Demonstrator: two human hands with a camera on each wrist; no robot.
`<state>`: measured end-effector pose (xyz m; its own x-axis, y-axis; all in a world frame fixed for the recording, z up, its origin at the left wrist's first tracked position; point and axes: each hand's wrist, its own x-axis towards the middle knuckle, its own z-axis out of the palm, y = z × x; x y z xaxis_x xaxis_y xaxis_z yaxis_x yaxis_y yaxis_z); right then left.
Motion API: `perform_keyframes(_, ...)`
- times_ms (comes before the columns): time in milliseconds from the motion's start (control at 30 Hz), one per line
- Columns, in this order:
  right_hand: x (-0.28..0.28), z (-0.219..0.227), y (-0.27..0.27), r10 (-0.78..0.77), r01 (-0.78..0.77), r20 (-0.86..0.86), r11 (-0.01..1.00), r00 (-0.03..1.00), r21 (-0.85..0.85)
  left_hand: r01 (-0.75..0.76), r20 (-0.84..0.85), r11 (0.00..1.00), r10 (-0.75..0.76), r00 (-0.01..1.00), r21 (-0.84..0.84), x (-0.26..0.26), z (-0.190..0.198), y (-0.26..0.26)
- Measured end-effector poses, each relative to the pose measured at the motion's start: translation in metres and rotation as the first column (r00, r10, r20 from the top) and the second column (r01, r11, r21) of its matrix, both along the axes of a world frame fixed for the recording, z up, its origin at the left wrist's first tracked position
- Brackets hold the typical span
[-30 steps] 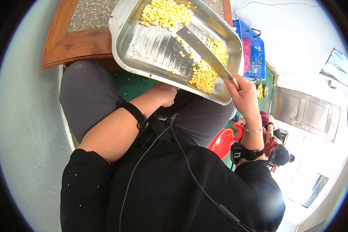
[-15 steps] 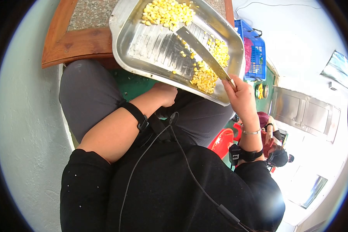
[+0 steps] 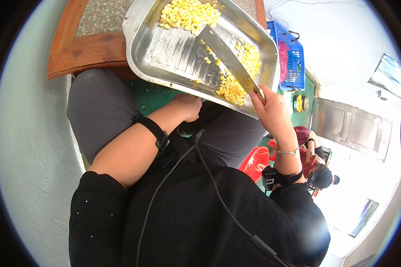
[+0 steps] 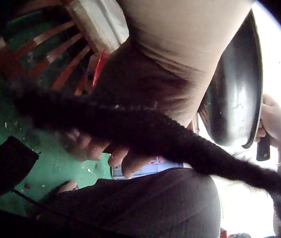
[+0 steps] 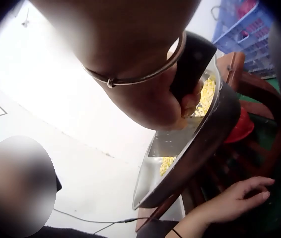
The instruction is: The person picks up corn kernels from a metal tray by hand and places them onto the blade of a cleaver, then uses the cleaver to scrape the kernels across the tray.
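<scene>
My right hand (image 3: 274, 111) grips the dark handle of a cleaver (image 3: 229, 58). Its broad blade slants over a metal tray (image 3: 169, 53), between two heaps of small yellow pieces. The larger heap (image 3: 189, 17) lies at the tray's far side; the other pieces (image 3: 231, 89) spread along the right, partly behind the blade. My left hand (image 3: 189, 107) hangs below the tray's near rim, above my lap, holding nothing. In the right wrist view the fingers of that left hand (image 5: 235, 201) are loosely extended.
The tray rests on a wood-edged table (image 3: 93, 51) with a speckled top. To the right stand a blue plastic crate (image 3: 294, 66), a red basin (image 3: 256, 162) and a round container of yellow things (image 3: 300, 103). Another person (image 3: 314, 160) sits farther off. A cable crosses my chest.
My right hand has shifted slightly left and lower, its wrist tilting with the cleaver. The tray appears a little farther left in view. My left hand stays in place.
</scene>
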<state>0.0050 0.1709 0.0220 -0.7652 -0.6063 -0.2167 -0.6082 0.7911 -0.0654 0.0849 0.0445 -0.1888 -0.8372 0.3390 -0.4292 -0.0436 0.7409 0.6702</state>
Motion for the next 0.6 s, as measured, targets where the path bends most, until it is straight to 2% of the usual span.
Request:
perform_keyframes(100,0.002,0.016,0.001,-0.009,0.013,0.094,0.999,0.996,-0.042,-0.006,0.003,1.0,0.006,1.0,0.004,0.0,-0.005,0.0)
perform_keyframes(233,0.004,0.032,0.013,0.0,0.002,0.072,0.999,0.997,-0.038,-0.002,-0.027,1.0,0.003,1.0,0.004,-0.001,-0.004,-0.001)
perform_keyframes(300,0.006,0.051,0.012,-0.088,0.075,0.119,0.992,0.989,0.105,-0.003,-0.019,1.0,0.003,1.0,0.009,-0.001,-0.002,-0.002)
perform_keyframes(367,-0.001,0.06,0.028,-0.078,0.065,0.127,0.992,0.989,0.106,-0.028,-0.039,0.999,0.029,0.999,0.024,0.0,-0.001,-0.001)
perform_keyframes(500,0.002,0.07,0.022,-0.18,0.17,0.145,0.982,0.973,0.079,-0.026,-0.052,0.999,0.028,0.998,0.041,-0.002,-0.009,0.003)
perform_keyframes(600,-0.001,0.055,0.008,0.095,-0.099,-0.121,0.995,0.988,-0.024,-0.032,-0.087,0.998,0.036,0.996,0.051,-0.001,-0.012,0.005)
